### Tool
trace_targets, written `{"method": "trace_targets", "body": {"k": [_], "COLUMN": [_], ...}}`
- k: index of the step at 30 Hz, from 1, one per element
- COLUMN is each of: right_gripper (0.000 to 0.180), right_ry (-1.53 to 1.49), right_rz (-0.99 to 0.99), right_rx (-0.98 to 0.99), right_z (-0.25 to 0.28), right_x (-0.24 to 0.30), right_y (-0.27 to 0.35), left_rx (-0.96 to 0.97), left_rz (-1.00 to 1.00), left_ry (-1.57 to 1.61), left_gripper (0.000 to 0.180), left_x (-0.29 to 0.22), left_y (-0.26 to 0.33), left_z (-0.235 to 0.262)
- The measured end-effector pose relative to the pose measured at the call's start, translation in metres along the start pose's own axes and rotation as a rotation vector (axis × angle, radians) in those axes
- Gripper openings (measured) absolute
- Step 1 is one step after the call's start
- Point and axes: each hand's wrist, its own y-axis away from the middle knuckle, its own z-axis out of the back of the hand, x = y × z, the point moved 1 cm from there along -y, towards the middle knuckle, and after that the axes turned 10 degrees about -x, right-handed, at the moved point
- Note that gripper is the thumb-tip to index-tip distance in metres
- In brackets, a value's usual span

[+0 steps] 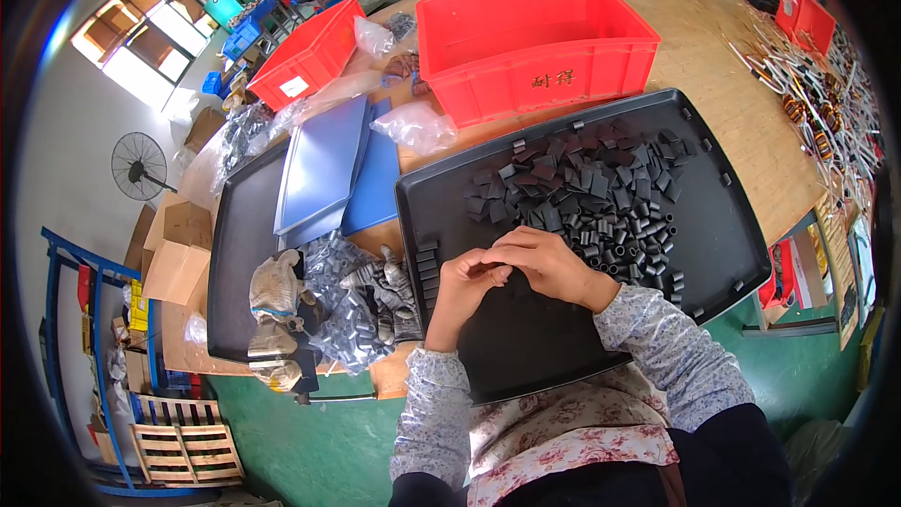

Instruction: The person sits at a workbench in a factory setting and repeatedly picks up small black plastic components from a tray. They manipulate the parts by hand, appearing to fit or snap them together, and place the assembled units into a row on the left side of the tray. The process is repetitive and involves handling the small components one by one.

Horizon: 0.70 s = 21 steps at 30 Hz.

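Observation:
Over the near left part of a black tray [526, 347], my left hand [466, 284] and my right hand [547, 266] meet at the fingertips. Both have their fingers closed together, and whatever is between them is hidden. Just beyond, short black tubes [627, 242] lie in a loose heap on the tray. Flat black pieces [572, 169] are heaped behind the tubes. Along the tray's left edge, beside my left hand, several small black pieces [427, 268] sit in a row. A few single pieces are spaced along the far and right rims.
A large red bin [544, 84] stands behind the tray, with a smaller red bin [310, 52] farther left. Blue folders [324, 169], work gloves [274, 286] and a clear bag of grey parts [343, 319] lie at left. Wire assemblies [817, 94] are piled at far right.

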Motion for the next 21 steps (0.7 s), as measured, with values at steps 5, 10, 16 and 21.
{"method": "trace_targets", "body": {"k": [5, 10, 16, 21], "right_gripper": [0.049, 0.043, 0.045, 0.047], "right_ry": [0.040, 0.081, 0.383, 0.417], "right_rz": [-0.010, -0.073, -0.020, 0.053], "right_rx": [0.061, -0.149, 0.154, 0.254], "right_z": [-0.001, -0.006, -0.014, -0.015], "right_x": [0.000, -0.004, -0.014, -0.012], "right_y": [0.001, 0.003, 0.008, 0.012], "left_rx": [0.022, -0.101, -0.473, -0.521], "left_rz": [-0.033, -0.041, -0.568, -0.547], "left_ry": [0.024, -0.003, -0.863, -1.077], "left_gripper": [0.020, 0.024, 0.031, 0.027], "left_x": [-0.003, -0.004, -0.017, -0.005], "left_y": [0.000, -0.004, -0.019, -0.025], "left_z": [-0.002, 0.011, 0.057, 0.061]}}
